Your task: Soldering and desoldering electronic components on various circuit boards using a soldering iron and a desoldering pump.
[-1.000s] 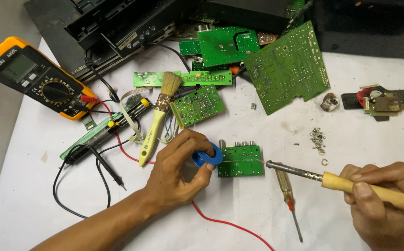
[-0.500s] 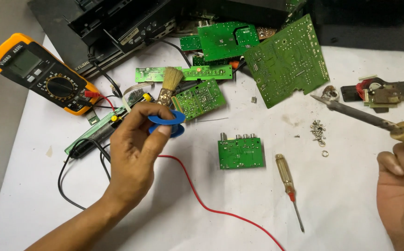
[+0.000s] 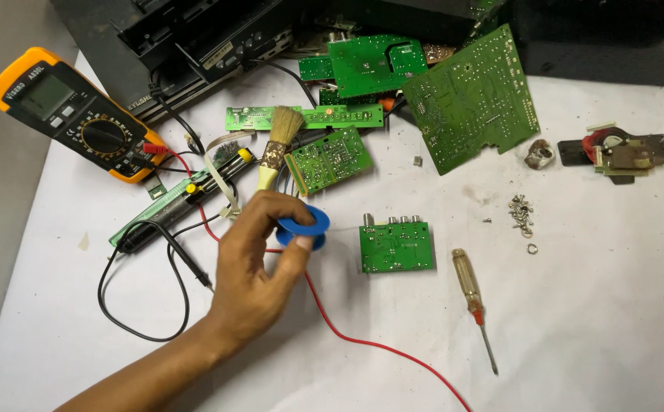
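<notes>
At the middle of the bench (image 3: 614,320), a little left of centre, the blue spool (image 3: 302,226) sat pinched between the thumb and fingers of the left hand (image 3: 259,263), lifted just above the white cover. The forearm ran down to the near left edge of the view. The right hand was out of view.

Just right of the spool lay a small green circuit board (image 3: 397,246) with a row of sockets along its far edge, close to the hand but apart from it. A red wire (image 3: 362,341) passed under the hand and curved away to the near edge. Right of the small board lay a screwdriver (image 3: 473,301) with an amber handle, tip pointing near.

Far of the hand, a brush (image 3: 275,145) with pale bristles rested against another green board (image 3: 330,159), and a black probe lead (image 3: 145,294) looped to the left. A yellow multimeter (image 3: 72,114) sat at the far left corner, near the bench's left edge. A large green board (image 3: 473,99) leaned at the far centre, a scatter of small screws (image 3: 521,214) lying nearer and to its right.

The near right part of the bench lay open, and so did the near left strip beside the forearm.
</notes>
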